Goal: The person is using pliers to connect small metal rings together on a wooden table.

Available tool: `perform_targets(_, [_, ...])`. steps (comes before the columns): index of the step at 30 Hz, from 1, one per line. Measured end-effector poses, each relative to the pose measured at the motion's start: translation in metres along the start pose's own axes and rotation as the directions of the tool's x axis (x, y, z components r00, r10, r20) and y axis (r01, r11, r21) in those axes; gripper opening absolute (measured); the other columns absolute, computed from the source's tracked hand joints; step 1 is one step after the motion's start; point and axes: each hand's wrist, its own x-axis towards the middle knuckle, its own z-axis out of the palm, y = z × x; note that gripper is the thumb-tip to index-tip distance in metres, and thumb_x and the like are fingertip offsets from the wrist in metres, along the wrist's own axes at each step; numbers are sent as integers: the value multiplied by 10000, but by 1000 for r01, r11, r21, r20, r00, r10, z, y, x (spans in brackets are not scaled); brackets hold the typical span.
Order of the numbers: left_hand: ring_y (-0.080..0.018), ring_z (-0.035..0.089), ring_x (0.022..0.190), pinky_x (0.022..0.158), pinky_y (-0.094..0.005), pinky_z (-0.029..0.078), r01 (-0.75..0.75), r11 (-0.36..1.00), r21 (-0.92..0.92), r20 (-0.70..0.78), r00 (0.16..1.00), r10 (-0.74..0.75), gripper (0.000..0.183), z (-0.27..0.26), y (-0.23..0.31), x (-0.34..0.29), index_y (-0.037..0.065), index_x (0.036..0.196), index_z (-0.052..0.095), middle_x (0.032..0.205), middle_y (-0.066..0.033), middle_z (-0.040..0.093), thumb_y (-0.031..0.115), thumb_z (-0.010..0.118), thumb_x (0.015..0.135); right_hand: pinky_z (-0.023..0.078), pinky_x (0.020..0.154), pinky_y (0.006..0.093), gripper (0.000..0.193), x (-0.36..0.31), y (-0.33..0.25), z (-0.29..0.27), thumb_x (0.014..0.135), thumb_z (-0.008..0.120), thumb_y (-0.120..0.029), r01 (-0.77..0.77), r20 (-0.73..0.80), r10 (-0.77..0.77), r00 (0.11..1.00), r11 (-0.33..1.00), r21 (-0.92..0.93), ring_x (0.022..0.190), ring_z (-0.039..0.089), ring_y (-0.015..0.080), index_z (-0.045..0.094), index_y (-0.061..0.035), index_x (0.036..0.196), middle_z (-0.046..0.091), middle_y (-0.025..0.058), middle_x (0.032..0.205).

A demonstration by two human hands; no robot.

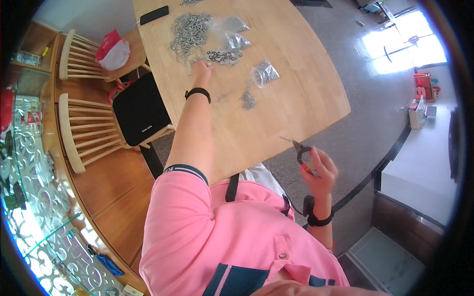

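Metal chains (190, 29) under left hand (201, 69)

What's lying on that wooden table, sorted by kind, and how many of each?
Clear bags of metal parts: 3
Loose heaps of metal parts: 3
Black phone: 1
Total: 7
The left hand reaches the heaps; the right hand holds pliers.
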Motion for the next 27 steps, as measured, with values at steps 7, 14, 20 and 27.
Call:
perform_targets(7, [-207, 668, 648, 599, -324, 531, 98, 922, -373, 229, 973, -11, 190, -52, 43, -52, 26, 782, 641, 723, -113, 672, 170, 758, 738, 527, 647, 319, 543, 17, -3, 8, 548, 774, -5, 95, -25, -94, 995, 994, 44, 756, 660, 253, 678, -39, 1081, 676, 125, 948])
perform_targets(14, [-84, 624, 663, 623, -203, 500, -2, 744, -668, 229, 951, 209, 123, -183, 147, -209, 10, 832, 643, 741, -34, 661, 68, 747, 802, 519, 606, 307, 581, 52, -18, 20, 547, 783, -29, 251, -37, -249, 968, 960, 126, 707, 650, 240, 673, -86, 1115, 680, 90, 942])
perform_targets(20, [-56, 616, 725, 666, -183, 500, -65, 753, -655, 29, 993, 111, 103, -230, 162, -269, -3, 874, 662, 778, -12, 660, -10, 735, 801, 526, 620, 296, 578, 73, -39, 39, 578, 789, -37, 302, -37, -303, 952, 916, 264, 733, 651, 220, 671, -122, 1137, 676, 75, 950])
perform_targets(27, [-106, 651, 725, 646, -213, 533, -4, 621, -784, -47, 997, -53, 167, -263, 171, -288, -25, 988, 670, 861, -77, 687, -11, 699, 824, 531, 632, 303, 566, 82, -65, 43, 612, 787, -44, 334, 30, -372, 928, 863, 378, 746, 655, 227, 665, -130, 1158, 677, 66, 949])
